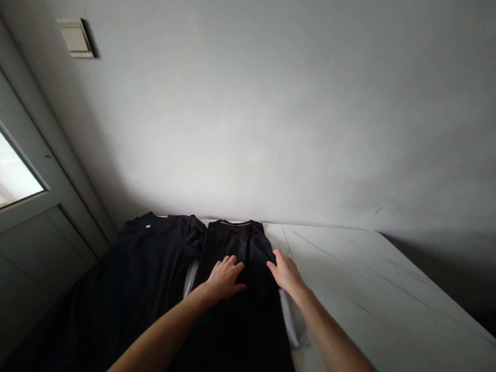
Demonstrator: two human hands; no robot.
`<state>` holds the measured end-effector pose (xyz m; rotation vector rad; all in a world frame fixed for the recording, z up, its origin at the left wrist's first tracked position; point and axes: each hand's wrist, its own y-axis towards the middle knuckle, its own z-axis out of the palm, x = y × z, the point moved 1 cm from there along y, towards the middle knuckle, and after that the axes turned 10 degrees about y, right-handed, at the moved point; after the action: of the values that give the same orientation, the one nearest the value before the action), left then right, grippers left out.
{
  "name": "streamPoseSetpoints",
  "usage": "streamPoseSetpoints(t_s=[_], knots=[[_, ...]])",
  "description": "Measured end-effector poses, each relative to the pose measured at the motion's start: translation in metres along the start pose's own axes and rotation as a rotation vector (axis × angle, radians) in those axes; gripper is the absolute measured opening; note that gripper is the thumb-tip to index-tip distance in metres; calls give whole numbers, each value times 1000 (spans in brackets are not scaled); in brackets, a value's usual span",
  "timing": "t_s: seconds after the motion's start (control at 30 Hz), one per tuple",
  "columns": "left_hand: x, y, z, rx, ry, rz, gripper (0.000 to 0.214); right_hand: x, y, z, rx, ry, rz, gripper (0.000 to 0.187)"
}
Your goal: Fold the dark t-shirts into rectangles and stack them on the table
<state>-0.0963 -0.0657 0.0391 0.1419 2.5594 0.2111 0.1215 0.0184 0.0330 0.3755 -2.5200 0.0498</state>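
A long black garment lies on the table, its far end near the wall and a thin pale line along its top edge; whether it is a shirt or trousers I cannot tell. My left hand rests on its middle, fingers slightly bent and thumb apart. At the garment's right edge, my right hand pinches the cloth between thumb and fingers. To the left lies a black short-sleeved shirt with a small white mark near its top, untouched by either hand. Something white peeks out beside the long garment's right edge.
The white marble-patterned table reaches to the right and meets a pale wall at the back. A light switch is on the wall. On the left stands a door with a bright glass pane.
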Motion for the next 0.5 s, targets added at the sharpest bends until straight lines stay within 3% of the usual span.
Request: streamPoseSetpoints(t_s=[0.13, 0.23, 0.37, 0.5], knots=[[-3, 3, 0, -39, -100, -63, 25, -55, 18, -55, -204, 103, 48, 28], [-2, 16, -16, -112, -209, -131, 19, -103, 25, -88, -284, -44, 171, 30], [23, 33, -71, -297, -401, -282, 5, -141, 16, -88, -135, -202, 239, 26], [74, 5, -127, -528, -555, -545, 14, -151, 5, -75, -128, -211, 223, 29]])
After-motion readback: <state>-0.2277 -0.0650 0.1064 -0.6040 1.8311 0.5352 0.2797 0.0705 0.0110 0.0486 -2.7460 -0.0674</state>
